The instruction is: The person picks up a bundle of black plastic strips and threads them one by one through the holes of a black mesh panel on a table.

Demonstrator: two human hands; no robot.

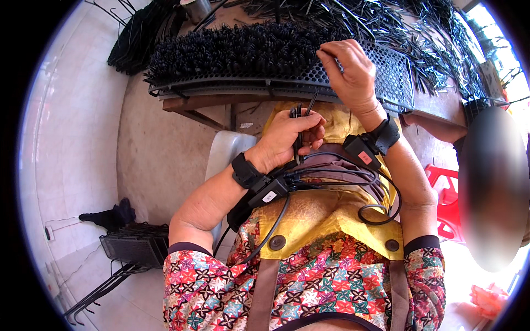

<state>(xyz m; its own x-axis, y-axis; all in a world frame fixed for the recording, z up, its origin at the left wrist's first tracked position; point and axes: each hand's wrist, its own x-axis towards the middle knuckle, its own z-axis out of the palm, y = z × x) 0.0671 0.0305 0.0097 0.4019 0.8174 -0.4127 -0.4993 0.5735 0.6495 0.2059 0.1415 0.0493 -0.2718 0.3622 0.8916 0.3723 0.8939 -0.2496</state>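
Observation:
In front of me lies a black perforated panel point(393, 71) with many round holes. Dense tufts of black strips point(232, 52) stand up from its left and middle part, while bare holes show to the right. My left hand point(295, 132), held over my lap below the panel's near edge, is closed around a small bundle of thin black strips point(298, 118). Above the panel, at the right end of the tufts, my right hand point(353, 71) has thumb and forefinger pinched together. Whatever lies between those fingertips is too small to make out.
Loose black strips point(436, 49) are heaped behind and right of the panel. A metal cup point(196, 10) stands at the back left. Cables point(395, 193) loop between my wrists. A white seat point(223, 154), a red plastic chair point(446, 198), another person's arm point(436, 127) and black racks point(135, 243) are nearby.

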